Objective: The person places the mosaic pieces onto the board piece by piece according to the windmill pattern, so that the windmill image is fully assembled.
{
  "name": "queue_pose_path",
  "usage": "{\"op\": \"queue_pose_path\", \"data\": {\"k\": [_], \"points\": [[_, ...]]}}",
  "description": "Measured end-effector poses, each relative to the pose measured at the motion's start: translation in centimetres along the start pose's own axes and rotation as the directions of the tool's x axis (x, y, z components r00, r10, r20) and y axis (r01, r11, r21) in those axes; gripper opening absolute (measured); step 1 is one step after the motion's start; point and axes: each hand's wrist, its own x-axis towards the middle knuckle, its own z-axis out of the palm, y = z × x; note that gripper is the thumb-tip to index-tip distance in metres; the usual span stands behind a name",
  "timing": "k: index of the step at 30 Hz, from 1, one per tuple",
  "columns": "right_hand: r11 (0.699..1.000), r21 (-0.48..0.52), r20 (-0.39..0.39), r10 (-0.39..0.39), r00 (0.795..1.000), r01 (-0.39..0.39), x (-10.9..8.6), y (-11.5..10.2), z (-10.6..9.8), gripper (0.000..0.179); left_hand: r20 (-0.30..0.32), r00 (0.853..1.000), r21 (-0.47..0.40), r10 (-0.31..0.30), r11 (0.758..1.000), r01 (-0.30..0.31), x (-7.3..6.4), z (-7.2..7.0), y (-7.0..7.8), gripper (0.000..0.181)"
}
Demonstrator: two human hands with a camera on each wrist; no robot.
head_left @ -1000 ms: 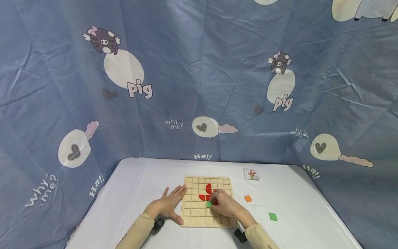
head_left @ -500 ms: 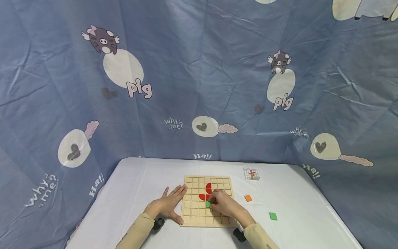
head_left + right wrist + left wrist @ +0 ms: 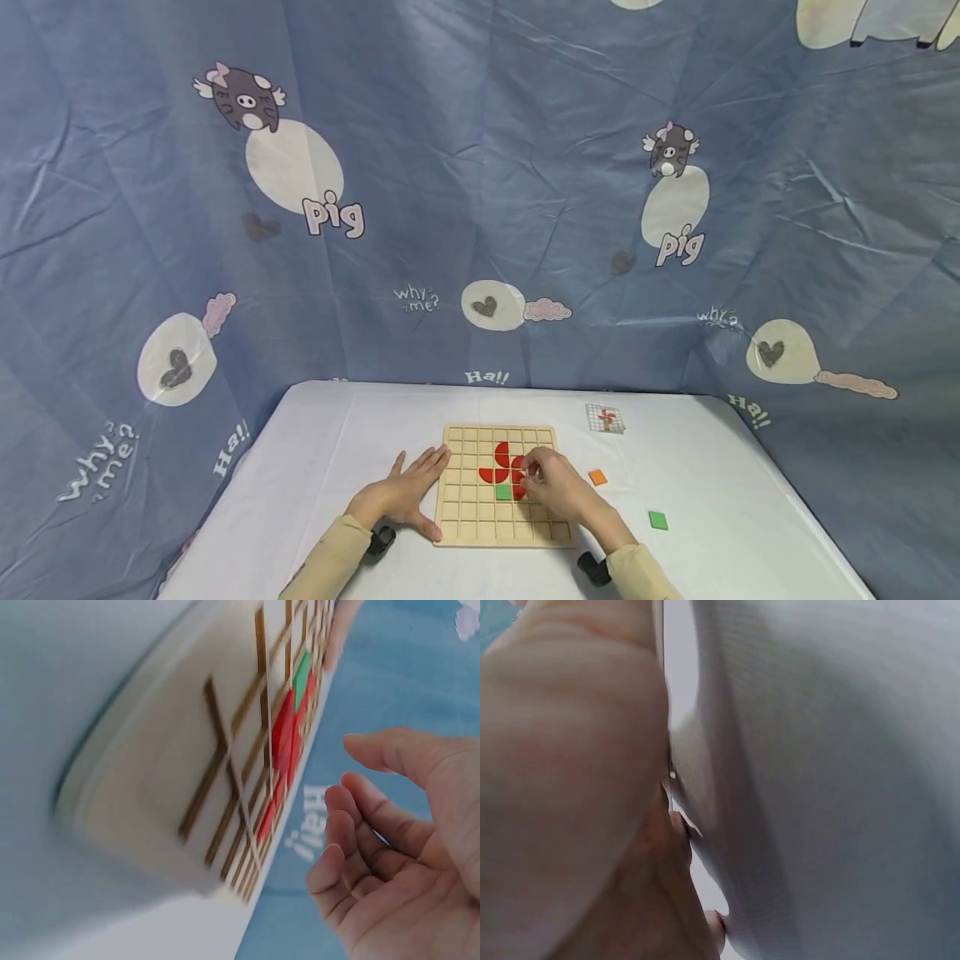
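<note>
In the head view a wooden grid board (image 3: 459, 510) lies on the white table. Red rounded pieces (image 3: 492, 475) form a pinwheel in its middle cells, and a green square tile (image 3: 503, 492) sits in a cell just below them. My left hand (image 3: 403, 497) rests flat with fingers spread, fingertips and thumb at the board's left edge. Over the right part of the board hovers my right hand (image 3: 558, 485), partly covering the red pieces. The right wrist view shows that hand (image 3: 409, 832) loosely curled, with a gap between thumb and fingertips and nothing held.
Right of the board lie an orange tile (image 3: 597, 477) and another green tile (image 3: 657, 521). Behind them is a card (image 3: 604, 418) printed with a red pinwheel on a grid. A blue patterned cloth (image 3: 420, 208) hangs around the table's back and sides.
The right hand has let go of the green tile, which now lies flat in its cell, and has lifted off to the right. The left hand has stayed in place.
</note>
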Motion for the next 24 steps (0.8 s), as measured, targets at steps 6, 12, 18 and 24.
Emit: {"op": "queue_pose_path", "data": {"k": [6, 12, 18, 24], "points": [[0.994, 0.013, -0.083, 0.105, 0.991, -0.104, -1.1, 1.6, -1.8, 0.015, -0.001, 1.0, 0.004, 0.006, 1.0, -0.006, 0.0, -0.1, 0.0, 0.135], [0.971, 0.034, -0.151, 0.241, 0.959, -0.238, -2.0, 3.4, -3.5, 0.022, -0.002, 1.0, 0.0, 0.017, 1.0, -0.017, -0.1, -0.1, -0.1, 0.134], [0.957, -0.009, -0.228, 0.28, 0.933, -0.289, -2.9, 5.5, -4.7, 0.026, -0.002, 1.0, -0.008, 0.018, 1.0, -0.018, -0.1, -0.2, 0.0, 0.134], [0.942, -0.032, -0.24, 0.317, 0.917, -0.334, -3.5, 6.9, -5.2, 0.026, 0.003, 1.0, -0.021, -0.003, 1.0, 0.003, -0.1, -0.2, 0.3, 0.135]]}}
